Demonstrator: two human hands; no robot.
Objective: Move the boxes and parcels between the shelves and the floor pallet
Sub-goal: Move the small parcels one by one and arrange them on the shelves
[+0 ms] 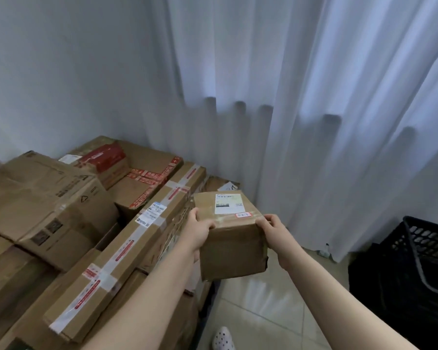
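matt brown cardboard box [232,246], glossy tiled floor [271,306], white cloth curtain [301,97]

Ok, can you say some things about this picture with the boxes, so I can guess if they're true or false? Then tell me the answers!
1. The left hand and the right hand both hold the small box. True.
2. The small box has a white label on top. True.
3. The curtain is red. False: it is white.
4. The black crate sits on top of the pile of boxes. False: it is off to the right, apart from the pile.
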